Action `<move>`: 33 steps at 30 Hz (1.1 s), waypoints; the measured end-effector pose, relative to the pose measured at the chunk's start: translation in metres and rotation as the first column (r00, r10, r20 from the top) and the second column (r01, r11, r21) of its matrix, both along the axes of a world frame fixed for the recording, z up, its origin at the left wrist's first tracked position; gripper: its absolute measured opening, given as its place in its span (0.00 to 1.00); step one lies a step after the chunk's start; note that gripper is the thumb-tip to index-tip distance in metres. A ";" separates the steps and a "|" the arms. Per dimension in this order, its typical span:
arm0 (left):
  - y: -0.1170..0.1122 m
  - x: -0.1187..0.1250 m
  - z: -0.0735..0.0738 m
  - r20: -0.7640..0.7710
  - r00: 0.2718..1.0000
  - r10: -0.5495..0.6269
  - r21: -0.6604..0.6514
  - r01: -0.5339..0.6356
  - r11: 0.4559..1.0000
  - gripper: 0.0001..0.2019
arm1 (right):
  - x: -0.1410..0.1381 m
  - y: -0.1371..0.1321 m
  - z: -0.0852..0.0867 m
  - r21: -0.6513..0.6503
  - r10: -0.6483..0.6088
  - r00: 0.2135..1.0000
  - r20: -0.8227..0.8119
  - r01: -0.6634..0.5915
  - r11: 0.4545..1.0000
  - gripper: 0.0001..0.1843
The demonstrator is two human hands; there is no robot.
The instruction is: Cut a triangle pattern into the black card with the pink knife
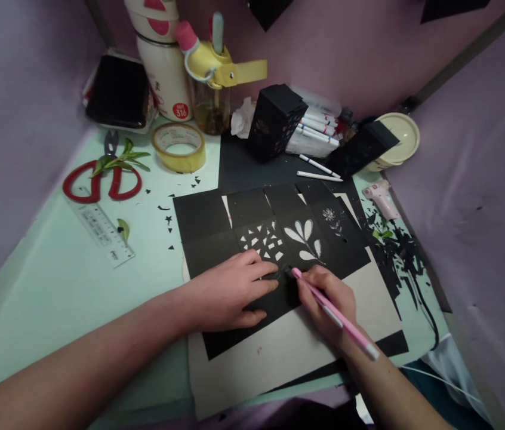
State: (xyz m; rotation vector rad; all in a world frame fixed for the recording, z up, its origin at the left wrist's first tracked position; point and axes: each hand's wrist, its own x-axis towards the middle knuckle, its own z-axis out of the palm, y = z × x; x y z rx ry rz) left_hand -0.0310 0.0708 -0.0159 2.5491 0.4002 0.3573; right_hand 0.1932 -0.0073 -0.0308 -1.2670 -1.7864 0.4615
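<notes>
A black card sheet [203, 239], marked off in panels with slits along its far edge, lies on a grey board [243, 370]. One panel has several small angular cut-outs, another a leafy sprig cut-out [308, 239], and a third a pale flower drawing [330, 221]. My left hand [234, 289] rests on the card with its fingers stretched out, holding nothing. Close to its fingertips, my right hand [328, 298] is closed around a slim pink craft knife [342, 319]. The knife's tip is at the card below the sprig; whether it touches is hard to see.
Red-handled scissors [82, 182], a clear ruler [102, 230] and a tape roll [181, 149] lie left. Bottles, a black box [274, 122] and white markers [319, 128] stand behind. Right are black paper scraps [396, 251], a pink glue gun [382, 200] and a lidded tub [398, 140].
</notes>
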 end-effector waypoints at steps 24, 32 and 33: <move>0.001 -0.002 0.007 -0.039 0.999 -0.035 0.012 0.036 0.999 0.22 | 0.036 0.058 0.024 -0.521 0.265 0.960 -0.089 -0.271 0.809 0.07; 0.001 -0.001 0.008 -0.027 0.999 -0.028 0.011 0.028 1.000 0.21 | 0.034 0.058 0.027 -0.526 0.266 0.960 -0.091 -0.273 0.805 0.08; 0.001 -0.001 0.007 -0.029 0.999 -0.029 0.011 0.029 1.000 0.21 | 0.034 0.058 0.027 -0.524 0.267 0.959 -0.092 -0.275 0.806 0.08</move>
